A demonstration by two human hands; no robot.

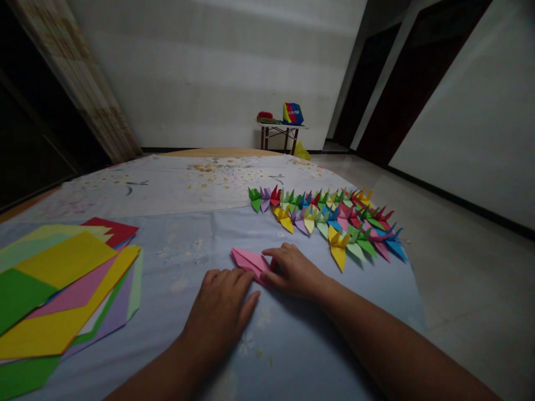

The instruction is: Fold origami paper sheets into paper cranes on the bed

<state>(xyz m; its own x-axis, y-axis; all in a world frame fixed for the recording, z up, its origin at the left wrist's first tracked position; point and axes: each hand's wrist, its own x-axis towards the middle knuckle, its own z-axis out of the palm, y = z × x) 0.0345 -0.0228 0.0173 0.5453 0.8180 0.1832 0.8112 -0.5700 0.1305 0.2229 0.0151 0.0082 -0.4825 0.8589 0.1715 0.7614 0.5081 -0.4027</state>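
Observation:
A pink folded paper [248, 259], long and pointed at its left end, lies on the blue cloth in front of me. My right hand [290, 270] pinches its right end between thumb and fingers. Palm down, my left hand [223, 301] rests at the near edge of the paper, its fingertips touching it and its thumb apart from the fingers. Part of the paper's right side is hidden behind my right fingers. Beyond my right hand stand several rows of folded paper cranes [309, 217] in many colours.
On the left lies a spread pile of coloured paper sheets [67, 259]. The round table has a floral cloth [175, 184] with a blue one [167, 278] over its near part. Against the far wall, a small table [281, 127] holds a colourful box [293, 113] and a red object [264, 115].

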